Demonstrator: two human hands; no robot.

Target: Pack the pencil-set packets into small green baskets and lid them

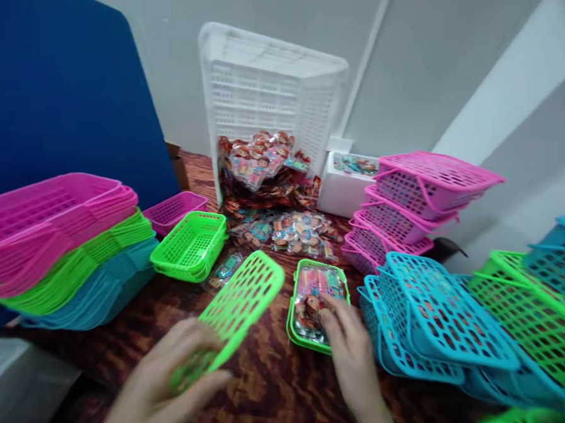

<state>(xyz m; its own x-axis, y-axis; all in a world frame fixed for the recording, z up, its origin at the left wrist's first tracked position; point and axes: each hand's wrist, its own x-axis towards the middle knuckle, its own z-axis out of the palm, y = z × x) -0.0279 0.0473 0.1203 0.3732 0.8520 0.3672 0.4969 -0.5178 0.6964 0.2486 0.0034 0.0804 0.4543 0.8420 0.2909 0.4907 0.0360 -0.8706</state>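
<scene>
My left hand point(174, 370) grips a green perforated basket lid point(247, 292) by its near end, thumb below and fingers over the edge. The lid is tilted above the table. To its right stands a small green basket point(292, 319) filled with clear plastic packets. The top packet point(311, 308) shows a doll-like figure with brown hair and pink pieces. My right hand point(348, 347) rests on the right side of this packet, fingers stretched out and slightly apart. Its fingertips touch the packet, and I see no grip on it.
Nested pink, green and blue baskets point(96, 239) rise at left, beside an open green basket point(188, 244). Behind, a tipped white crate point(272, 53) spills packets point(300, 231). Lidded pink baskets point(416, 187), blue baskets point(448, 308) and green baskets point(524, 300) crowd the right. The table point(263, 393) is dark wood-patterned.
</scene>
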